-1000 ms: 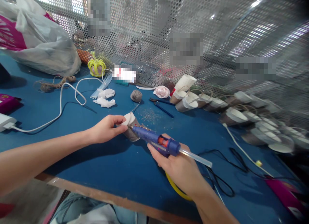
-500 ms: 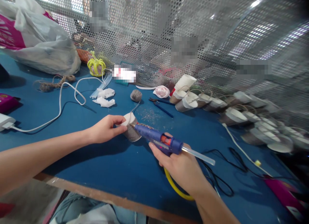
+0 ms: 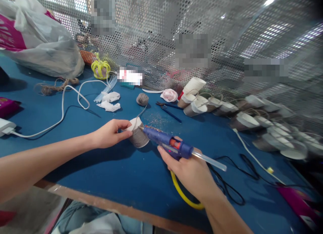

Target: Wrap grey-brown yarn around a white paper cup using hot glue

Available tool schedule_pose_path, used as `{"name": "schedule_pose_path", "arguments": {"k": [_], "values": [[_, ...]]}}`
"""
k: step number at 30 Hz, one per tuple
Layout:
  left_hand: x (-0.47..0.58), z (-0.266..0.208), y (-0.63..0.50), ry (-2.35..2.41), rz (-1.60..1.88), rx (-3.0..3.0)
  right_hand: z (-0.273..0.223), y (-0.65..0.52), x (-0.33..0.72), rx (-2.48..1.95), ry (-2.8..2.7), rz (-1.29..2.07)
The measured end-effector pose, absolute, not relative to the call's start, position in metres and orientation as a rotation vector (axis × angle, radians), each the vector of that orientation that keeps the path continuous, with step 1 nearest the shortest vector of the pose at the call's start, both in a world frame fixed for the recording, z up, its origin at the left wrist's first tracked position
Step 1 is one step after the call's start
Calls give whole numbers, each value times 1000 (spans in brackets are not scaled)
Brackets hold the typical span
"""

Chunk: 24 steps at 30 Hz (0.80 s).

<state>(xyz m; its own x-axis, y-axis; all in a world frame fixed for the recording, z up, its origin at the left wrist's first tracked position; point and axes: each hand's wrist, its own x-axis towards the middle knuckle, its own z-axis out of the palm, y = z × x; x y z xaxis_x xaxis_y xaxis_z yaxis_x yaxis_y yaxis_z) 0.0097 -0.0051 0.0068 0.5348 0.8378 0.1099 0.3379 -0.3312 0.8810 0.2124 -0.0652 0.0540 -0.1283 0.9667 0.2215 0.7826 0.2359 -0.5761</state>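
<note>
My left hand (image 3: 111, 133) grips a small paper cup (image 3: 139, 138) at its white upper part, thumb and fingers closed on it. Grey yarn is wound round much of the cup, and a strand runs from it to a grey yarn ball (image 3: 142, 99) behind. In my right hand (image 3: 189, 171) is a blue hot glue gun (image 3: 161, 138), its nozzle pointing left at the cup's side. Whether the tip touches the yarn I cannot tell. A clear glue stick (image 3: 209, 161) juts from the gun's back end. The trigger fingers are mostly hidden.
Pliers (image 3: 169, 111) and a pink paper rose (image 3: 169, 95) lie behind the cup. Several yarn-wrapped cups (image 3: 243, 121) with handles stand at right. Black cord (image 3: 234, 193) loops beside my right arm. A white cable (image 3: 63, 109) and a plastic bag (image 3: 50, 48) occupy the left. Perforated metal panel (image 3: 156, 32) closes the back.
The glue gun in my right hand has shifted slightly right, its nozzle drawing back a little from the cup. My left hand keeps its hold on the cup.
</note>
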Motion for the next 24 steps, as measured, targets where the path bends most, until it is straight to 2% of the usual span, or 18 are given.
{"name": "schedule_pose_path", "arguments": {"k": [24], "values": [[7,8,-4,987,666,1959,52,-64,215,-1597,-1998,373]]}}
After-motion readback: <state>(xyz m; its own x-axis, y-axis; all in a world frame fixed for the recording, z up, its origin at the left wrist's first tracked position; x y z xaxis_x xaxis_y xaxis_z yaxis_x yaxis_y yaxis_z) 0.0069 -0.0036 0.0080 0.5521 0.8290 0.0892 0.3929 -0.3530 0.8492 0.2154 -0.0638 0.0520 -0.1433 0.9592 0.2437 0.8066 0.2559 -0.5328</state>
